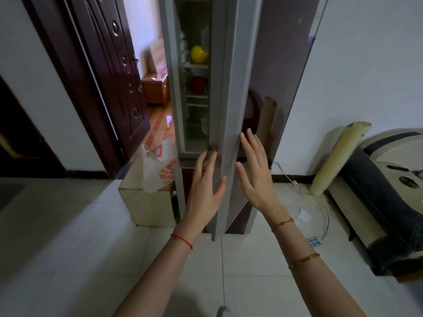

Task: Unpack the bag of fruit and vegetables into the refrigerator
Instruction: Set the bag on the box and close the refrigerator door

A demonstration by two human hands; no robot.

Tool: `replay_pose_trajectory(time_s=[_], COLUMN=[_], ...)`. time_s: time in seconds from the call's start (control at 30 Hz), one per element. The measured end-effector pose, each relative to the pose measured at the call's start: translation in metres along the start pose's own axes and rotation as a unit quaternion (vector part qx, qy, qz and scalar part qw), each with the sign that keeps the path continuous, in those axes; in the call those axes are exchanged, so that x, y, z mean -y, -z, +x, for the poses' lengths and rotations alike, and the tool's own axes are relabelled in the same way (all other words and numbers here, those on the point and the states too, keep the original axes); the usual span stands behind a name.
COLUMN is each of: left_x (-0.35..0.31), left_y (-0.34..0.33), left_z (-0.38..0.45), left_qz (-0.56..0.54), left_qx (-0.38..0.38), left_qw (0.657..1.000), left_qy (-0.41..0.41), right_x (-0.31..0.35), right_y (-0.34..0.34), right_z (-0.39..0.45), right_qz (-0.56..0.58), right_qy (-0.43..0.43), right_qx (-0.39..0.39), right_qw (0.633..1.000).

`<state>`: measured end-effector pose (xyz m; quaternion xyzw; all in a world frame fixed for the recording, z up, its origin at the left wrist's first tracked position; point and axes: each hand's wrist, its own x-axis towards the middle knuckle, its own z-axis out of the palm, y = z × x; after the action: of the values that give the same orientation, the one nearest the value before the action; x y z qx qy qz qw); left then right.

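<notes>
Grey refrigerator door (225, 124) stands upright, nearly edge-on, flat open left hand (206, 181) and right hand (255, 172) either side.

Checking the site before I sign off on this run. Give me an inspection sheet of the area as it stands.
Surface: pale tiled floor; nothing seen spilled.
Job's things: refrigerator door ajar, edge-on to the camera; yellow item and red item on shelves inside, kind unclear. White plastic bag with red print on a low box beside the fridge.
Clutter: rolled mat against the wall, padded appliance at right.
Grips: left hand open, fingers on the door edge; right hand open, at the door's front face, contact unclear.
Cables: white cord on the floor at right.
Surroundings: dark wooden door open to another room.
</notes>
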<state>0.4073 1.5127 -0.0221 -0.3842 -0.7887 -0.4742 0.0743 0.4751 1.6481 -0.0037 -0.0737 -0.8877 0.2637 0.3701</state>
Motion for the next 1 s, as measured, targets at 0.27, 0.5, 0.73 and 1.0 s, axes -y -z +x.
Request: replay_pose_trajectory(time_s=[0.27,0.5,0.73,1.0], left_x=[0.082,0.132,0.177,0.224], left_y=[0.029,0.047,0.053,0.054], left_z=[0.064,0.127,0.189,0.26], left_qz=[-0.02,-0.079,-0.079,-0.07], left_qx=[-0.003,-0.024,-0.011,0.023], left_qw=[0.999,0.994,0.994,0.995], left_qy=[0.05,0.077,0.078,0.075], right_x=[-0.004,-0.022,-0.04,-0.064], right_y=[-0.061,-0.119,-0.17,-0.216], right_z=[0.062,0.126,0.185,0.246], right_qz=[0.041,0.009,-0.012,-0.055], right_qy=[0.026,0.064,0.071,0.058], right_qx=[0.038,0.055,0.056,0.058], right_qw=[0.998,0.996,0.996,0.995])
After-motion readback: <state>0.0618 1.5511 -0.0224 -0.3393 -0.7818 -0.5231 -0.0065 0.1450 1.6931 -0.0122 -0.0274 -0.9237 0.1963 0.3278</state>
